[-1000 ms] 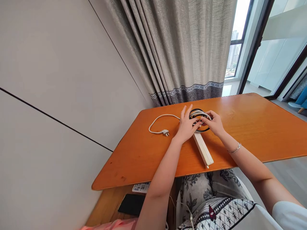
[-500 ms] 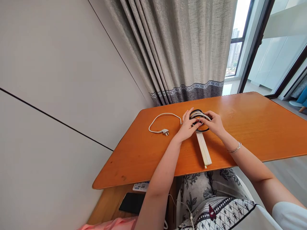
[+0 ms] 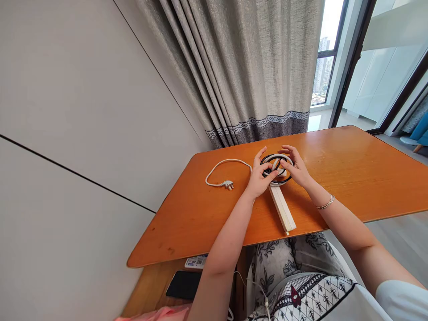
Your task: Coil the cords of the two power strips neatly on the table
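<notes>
A coil of black and white cable (image 3: 276, 182) rests over the far end of a long white bar (image 3: 282, 209), which lies on the orange-brown table. My left hand (image 3: 260, 177) is at the coil's left side, its thumb and a finger closed on the cable. On the right side, my right hand (image 3: 297, 167) has its thumb at the coil and its other fingers raised and spread. From behind my left hand a white cable (image 3: 214, 167) curves left to a white plug (image 3: 228, 184) lying on the table.
The wooden table (image 3: 351, 178) reaches far to the right. A grey curtain (image 3: 261, 67) hangs behind it, and a white wall (image 3: 83, 111) stands at the left. Below the table's front left edge a black phone (image 3: 183, 284) lies on a wooden surface.
My right hand has loosened from the cable, and its fingers have lifted and spread. The coil looks rounder and more open. The view has shifted slightly.
</notes>
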{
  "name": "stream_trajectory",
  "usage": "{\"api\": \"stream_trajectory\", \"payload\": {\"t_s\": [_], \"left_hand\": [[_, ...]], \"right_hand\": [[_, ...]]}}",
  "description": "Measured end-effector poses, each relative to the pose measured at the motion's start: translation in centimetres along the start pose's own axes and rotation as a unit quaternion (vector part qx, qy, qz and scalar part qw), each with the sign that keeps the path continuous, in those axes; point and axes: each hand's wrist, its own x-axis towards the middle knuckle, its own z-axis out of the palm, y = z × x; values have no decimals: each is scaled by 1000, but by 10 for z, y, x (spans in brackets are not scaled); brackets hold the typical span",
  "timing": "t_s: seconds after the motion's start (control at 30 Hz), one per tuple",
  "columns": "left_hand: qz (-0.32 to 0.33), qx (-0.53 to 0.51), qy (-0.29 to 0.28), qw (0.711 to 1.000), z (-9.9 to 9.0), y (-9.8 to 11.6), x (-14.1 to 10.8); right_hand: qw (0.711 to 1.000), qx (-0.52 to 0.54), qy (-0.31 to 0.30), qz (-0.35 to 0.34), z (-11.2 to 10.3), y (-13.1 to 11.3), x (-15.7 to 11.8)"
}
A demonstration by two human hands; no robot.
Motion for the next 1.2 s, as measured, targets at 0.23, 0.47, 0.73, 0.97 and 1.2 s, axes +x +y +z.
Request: {"api": "stream_trajectory", "payload": {"t_s": [0.23,0.47,0.73,0.97,1.2], "left_hand": [[41,-111,13,993,-3,8,-5],[10,-97,-9,995,-21,8,-1],[133,132,-4,982,-20,14,-4],[166,130,-25,977,-21,26,-3],[24,-80,35,996,-28,16,9]], "right_hand": [[999,21,-24,21,0,10,5],[996,-64,-51,-39,11,12,-2],[958,-248,-124,-71,4,1,0],[876,-438,-202,1,4,-30,2],[986,-128,-102,-41,21,-13,-11]]}}
